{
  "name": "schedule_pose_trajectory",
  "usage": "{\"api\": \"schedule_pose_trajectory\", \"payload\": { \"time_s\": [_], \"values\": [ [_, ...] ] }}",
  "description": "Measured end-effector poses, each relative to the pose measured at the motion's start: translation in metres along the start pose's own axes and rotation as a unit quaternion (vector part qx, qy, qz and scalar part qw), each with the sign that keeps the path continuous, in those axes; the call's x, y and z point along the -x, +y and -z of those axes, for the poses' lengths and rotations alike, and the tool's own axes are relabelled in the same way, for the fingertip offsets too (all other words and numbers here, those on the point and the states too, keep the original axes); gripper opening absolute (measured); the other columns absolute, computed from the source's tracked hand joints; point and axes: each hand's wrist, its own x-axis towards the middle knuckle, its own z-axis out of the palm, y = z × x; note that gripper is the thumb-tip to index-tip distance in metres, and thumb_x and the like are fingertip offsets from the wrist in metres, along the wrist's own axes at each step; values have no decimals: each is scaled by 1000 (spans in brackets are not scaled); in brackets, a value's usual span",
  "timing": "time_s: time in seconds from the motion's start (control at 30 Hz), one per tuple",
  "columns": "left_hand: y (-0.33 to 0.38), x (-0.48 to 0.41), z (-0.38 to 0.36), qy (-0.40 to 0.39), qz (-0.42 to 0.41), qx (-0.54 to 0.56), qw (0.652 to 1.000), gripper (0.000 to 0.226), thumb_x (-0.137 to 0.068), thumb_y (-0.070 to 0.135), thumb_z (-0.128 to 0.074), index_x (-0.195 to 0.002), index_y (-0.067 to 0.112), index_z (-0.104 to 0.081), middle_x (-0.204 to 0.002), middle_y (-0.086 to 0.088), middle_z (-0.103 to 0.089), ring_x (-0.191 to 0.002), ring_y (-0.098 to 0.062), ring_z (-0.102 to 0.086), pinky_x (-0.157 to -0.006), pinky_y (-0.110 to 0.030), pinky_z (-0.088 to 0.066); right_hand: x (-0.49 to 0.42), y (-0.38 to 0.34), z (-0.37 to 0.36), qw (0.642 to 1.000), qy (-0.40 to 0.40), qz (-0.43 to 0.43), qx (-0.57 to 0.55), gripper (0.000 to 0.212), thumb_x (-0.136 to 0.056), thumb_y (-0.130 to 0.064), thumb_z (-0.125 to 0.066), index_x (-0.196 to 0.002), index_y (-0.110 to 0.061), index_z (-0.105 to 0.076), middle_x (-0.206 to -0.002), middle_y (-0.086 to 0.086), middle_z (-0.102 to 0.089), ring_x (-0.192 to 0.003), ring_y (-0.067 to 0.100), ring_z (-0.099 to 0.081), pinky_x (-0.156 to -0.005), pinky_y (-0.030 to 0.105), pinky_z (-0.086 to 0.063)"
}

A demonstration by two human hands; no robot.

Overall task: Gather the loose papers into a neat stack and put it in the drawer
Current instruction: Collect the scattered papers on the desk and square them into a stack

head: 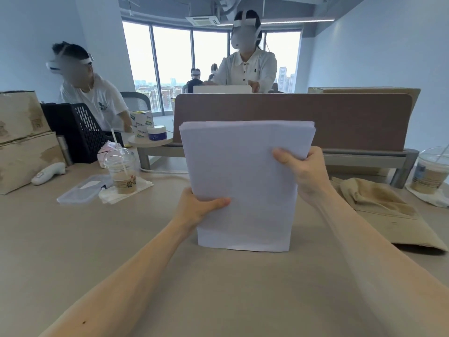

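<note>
White paper stack (245, 186) stands upright on its lower edge on the beige desk (121, 251), face toward the camera, leaning slightly away at the top; sheet edges at the top fan a little, not quite flush. Left hand (198, 206) grips the lower left edge; thumb lies across the front face, other fingers hidden behind the sheets, so clamped on the stack. Right hand (302, 173) grips the right edge higher up; thumb pressed on the front, fingers wrapped behind, also clamped on the stack. Both forearms bare, reaching in from the bottom of the view.

Brown divider panel (315, 120) stands just behind the stack on a grey frame. Left of the stack: plastic cup (121, 171) with domed lid and straw, sitting on a white napkin (126, 193); clear flat container (82, 188) just beside it; white handheld device (48, 172) further left; black mesh organiser (80, 132) behind; worn cardboard boxes (21, 137) at the far left edge. Right of the stack: tan cloth (386, 210) crumpled on the desk, near the right forearm; second lidded cup (430, 171) at the far right. No drawer in view.

Two persons with white headsets sit beyond the desk; large windows behind them.
</note>
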Motion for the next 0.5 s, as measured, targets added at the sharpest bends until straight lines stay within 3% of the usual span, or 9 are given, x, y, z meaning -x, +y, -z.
{"api": "schedule_pose_trajectory", "payload": {
  "time_s": [0.07, 0.23, 0.33, 0.5],
  "values": [
    [-9, 8, -1, -4, 11, -2, 1000, 42, -39, 30, -94, -79, 24, -80, -92, -2, -79, -86, -22, -75, -80, -44, -59, 7, 7, -1, 1000, -1, -18, 5, 19, -67, -21, -77, -83, -11, -75, -80, -4, -77, -76, 18, -74, -72, 40, -60],
    [-8, 3, 1, 0, 7, 5, 1000, 47, -43, 28, -94, -86, 16, -78, -96, -6, -78, -89, -26, -75, -79, -40, -60, 4, 2, 0, 1000, 11, 0, 3, 8, -69, -22, -77, -75, -16, -76, -77, -3, -76, -72, 17, -72, -70, 40, -60],
    [-15, 13, 2, -3, 25, -4, 1000, 52, -41, 30, -93, -89, 17, -76, -93, -1, -79, -86, -21, -75, -73, -34, -59, 14, 7, -4, 1000, 9, -28, 0, 15, -70, -23, -76, -80, -12, -75, -78, -3, -76, -73, 17, -72, -71, 39, -60],
    [-12, 26, 10, -15, 50, -9, 999, 41, -65, 12, -90, -101, 19, -73, -99, 2, -78, -94, -19, -74, -76, -30, -59, 12, 0, -16, 999, 38, -26, 21, 21, -77, -26, -77, -75, -5, -72, -72, -1, -74, -70, 21, -70, -69, 43, -59]
  ]
}}
